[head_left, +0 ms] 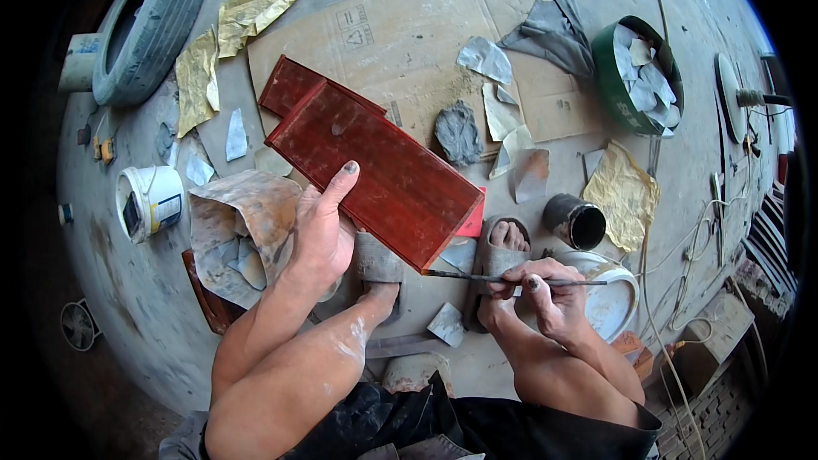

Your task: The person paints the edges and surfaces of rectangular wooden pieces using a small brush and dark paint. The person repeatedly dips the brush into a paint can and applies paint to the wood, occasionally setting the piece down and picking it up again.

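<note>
Centre frame: red lacquered board [375,166], held by the left hand [319,230], which grips its lower-left edge, index finger lying up along the face, the other fingers hidden beneath. Board's long axis runs upper left to lower right; its lower corner nears the brush tip. A second red panel [285,85] lies partly under it, mostly covered.

Right hand [550,290], lower right, fingers pinched shut on a thin brush [511,278]. Brush lies near horizontal, bristles pointing left toward the board's corner.

Both sandalled feet [503,247] rest on the concrete floor [128,290] below the board. Black cup [575,221] and white plate [618,298] sit just beside the right hand; plate partly hidden by it.
</note>
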Motion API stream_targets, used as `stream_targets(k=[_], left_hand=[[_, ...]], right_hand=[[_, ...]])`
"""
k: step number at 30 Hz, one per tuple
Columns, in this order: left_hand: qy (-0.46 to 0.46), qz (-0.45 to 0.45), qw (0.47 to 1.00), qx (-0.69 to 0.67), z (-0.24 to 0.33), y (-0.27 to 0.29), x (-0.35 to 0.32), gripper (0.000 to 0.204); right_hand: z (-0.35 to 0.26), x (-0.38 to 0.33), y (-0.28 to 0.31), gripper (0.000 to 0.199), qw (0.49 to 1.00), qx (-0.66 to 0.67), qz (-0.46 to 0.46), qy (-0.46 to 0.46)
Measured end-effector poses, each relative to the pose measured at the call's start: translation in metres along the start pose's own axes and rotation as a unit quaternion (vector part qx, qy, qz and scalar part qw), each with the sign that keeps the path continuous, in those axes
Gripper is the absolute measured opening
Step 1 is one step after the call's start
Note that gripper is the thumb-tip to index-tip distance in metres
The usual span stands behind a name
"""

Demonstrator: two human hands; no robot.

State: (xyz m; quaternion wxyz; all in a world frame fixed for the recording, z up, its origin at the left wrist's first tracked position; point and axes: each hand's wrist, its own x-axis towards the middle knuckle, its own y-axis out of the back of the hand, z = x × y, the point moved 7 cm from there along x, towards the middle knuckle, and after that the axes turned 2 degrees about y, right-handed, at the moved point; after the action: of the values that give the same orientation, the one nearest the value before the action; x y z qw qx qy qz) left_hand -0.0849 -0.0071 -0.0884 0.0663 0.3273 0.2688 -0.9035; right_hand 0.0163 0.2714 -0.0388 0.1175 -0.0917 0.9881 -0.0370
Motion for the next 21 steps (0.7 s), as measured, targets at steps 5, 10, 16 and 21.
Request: stream_targets(k=[5,10,16,21], left_hand=[[0.003,0.009,1.000,-0.003,-0.0002,-0.0008,-0.0014,0.042],[0.013,0.010,1.000,-0.002,-0.0025,0.0004,-0.0007,0.042],[0.008,0.004,1.000,-0.004,-0.0023,0.0009,-0.0002,0.041],[0.002,0.005,1.000,0.006,-0.0018,0.0024,0.0005,0.042]], right_hand=[[0.0017,0.0000,0.0002,0.021,1.000,0.006,0.004,-0.001],[0.0018,-0.0002,0.0031,0.021,1.000,0.005,0.016,0.012],[-0.0017,0.0000,0.0035,0.022,1.000,-0.001,0.020,0.021],[-0.0008,-0.0008,0.0010,0.021,1.000,-0.006,-0.007,0.030]])
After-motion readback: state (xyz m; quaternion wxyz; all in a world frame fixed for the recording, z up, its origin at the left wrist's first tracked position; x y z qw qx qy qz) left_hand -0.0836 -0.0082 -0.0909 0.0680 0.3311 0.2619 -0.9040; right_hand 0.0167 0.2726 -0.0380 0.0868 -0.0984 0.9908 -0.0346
